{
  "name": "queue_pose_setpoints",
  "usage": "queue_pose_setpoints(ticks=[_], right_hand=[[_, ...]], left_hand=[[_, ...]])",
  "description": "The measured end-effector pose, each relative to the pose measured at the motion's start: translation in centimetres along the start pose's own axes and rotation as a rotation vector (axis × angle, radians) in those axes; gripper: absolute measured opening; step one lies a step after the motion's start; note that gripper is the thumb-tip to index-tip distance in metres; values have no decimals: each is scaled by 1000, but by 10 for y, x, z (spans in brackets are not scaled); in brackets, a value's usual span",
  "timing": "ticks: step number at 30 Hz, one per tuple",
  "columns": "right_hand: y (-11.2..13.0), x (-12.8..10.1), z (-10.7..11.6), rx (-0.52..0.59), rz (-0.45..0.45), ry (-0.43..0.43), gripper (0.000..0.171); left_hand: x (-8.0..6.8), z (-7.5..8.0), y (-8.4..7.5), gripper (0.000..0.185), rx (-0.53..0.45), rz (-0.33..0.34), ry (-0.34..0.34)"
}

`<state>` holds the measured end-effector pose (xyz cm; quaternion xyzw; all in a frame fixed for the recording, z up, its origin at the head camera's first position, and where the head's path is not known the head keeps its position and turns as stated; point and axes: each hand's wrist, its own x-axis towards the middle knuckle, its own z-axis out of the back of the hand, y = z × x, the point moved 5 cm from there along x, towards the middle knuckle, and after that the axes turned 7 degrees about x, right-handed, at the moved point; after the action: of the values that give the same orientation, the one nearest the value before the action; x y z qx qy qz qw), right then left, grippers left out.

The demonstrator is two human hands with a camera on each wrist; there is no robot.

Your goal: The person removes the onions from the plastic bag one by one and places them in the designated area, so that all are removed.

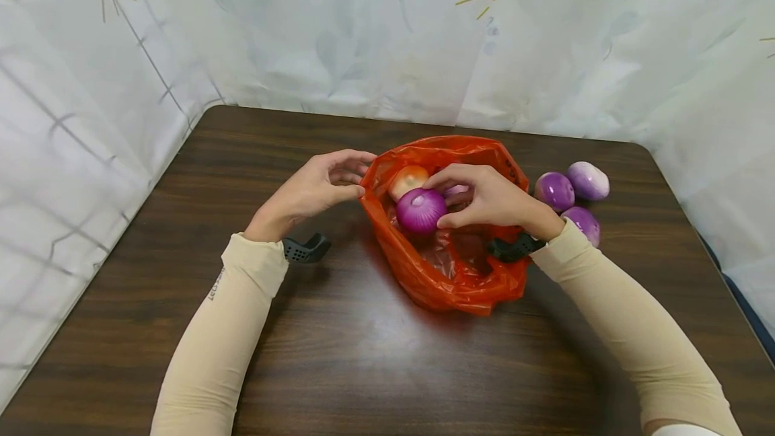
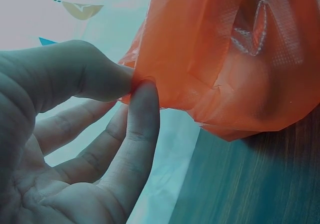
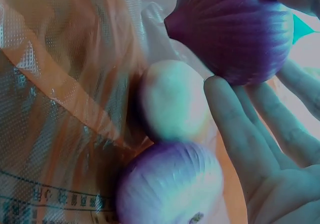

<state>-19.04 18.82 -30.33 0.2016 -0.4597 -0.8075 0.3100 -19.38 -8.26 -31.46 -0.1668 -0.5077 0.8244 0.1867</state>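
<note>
On the near side, the worktop [image 1: 363, 375] gives wide room between the left sleeve [image 1: 206, 348] and the right sleeve [image 1: 617, 315], and there is much space also toward its left edge. Beyond this room stands the red bag [image 1: 393, 247], its mouth open upward. The left hand [image 1: 323, 184] pinches the left rim of the bag between thumb and finger, while the right hand [image 1: 493, 200] holds a purple onion [image 1: 420, 210] at the mouth. The step seems to be passing onions through this opening; inward or outward, I cannot tell. The next move probably calls for a steady grip and a well-spread rim. A pale onion [image 1: 408, 182] lies inside, just beyond the held one. Right of the bag, three other onions [image 1: 554, 192] sit close together, so passage there is narrower. Farthest, the worktop's edge runs along a patterned sheet [image 1: 363, 52].
</note>
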Motion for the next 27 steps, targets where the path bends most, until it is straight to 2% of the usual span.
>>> queue_pose_setpoints(ticks=[7,15,27], right_hand=[[-6,-8,10,67,-32,-45,57],[-1,-20,19,192,3,-70,57],[4,-44,37,199,42,-169,56]], left_hand=[[2,-1,0,53,-5,2,4],[3,-2,2,53,0,19,-4],[2,-3,1,52,-5,19,-2]])
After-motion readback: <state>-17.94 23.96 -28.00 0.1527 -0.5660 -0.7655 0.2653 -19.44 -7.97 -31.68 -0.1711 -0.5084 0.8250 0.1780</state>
